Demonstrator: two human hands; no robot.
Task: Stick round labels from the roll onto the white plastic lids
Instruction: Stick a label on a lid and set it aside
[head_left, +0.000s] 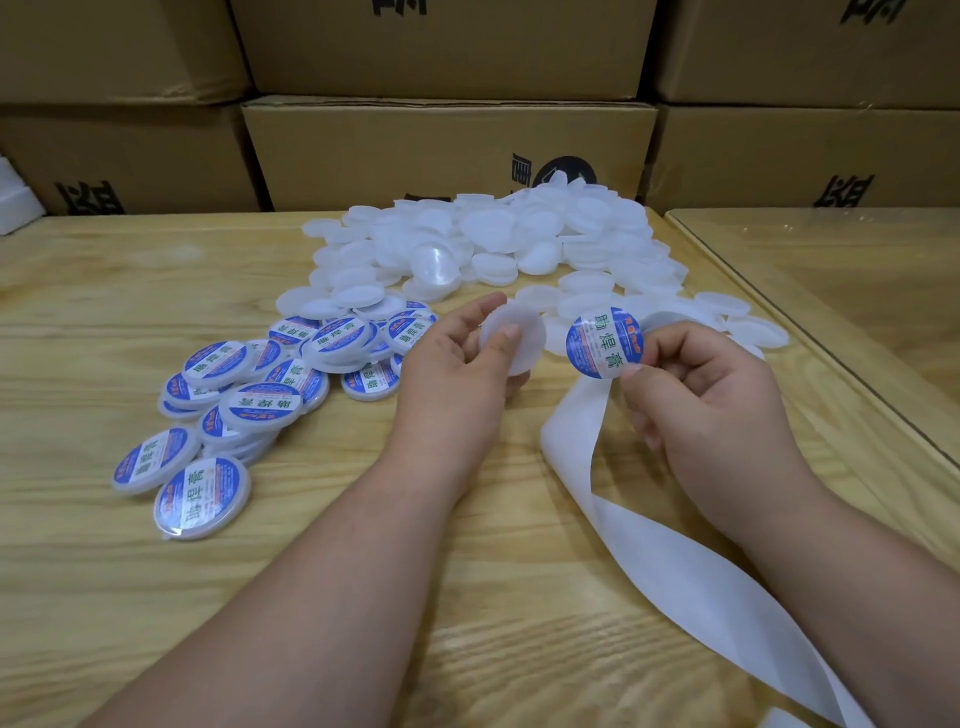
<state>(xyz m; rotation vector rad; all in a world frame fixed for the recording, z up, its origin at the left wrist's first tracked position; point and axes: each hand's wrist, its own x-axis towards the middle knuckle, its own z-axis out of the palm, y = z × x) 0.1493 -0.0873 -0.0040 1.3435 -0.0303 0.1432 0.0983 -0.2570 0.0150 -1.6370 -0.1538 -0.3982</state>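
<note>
Left hand (457, 358): fingers pinch 1 blank round white plastic lid (514, 338). Right hand (711, 395): fingers pinch 1 round blue-and-white label (604, 341) above wooden table (156, 275).

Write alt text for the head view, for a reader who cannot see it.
The left hand holds a blank white lid while the right hand pinches a round blue label above the backing strip. Labelled lids lie left, unlabelled lids behind, on a wooden table.

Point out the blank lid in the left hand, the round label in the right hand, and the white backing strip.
blank lid (519, 332), head view, bare top face.
round label (604, 340), head view, printed centre.
backing strip (670, 561), head view, middle of the band lying on the table.
</note>
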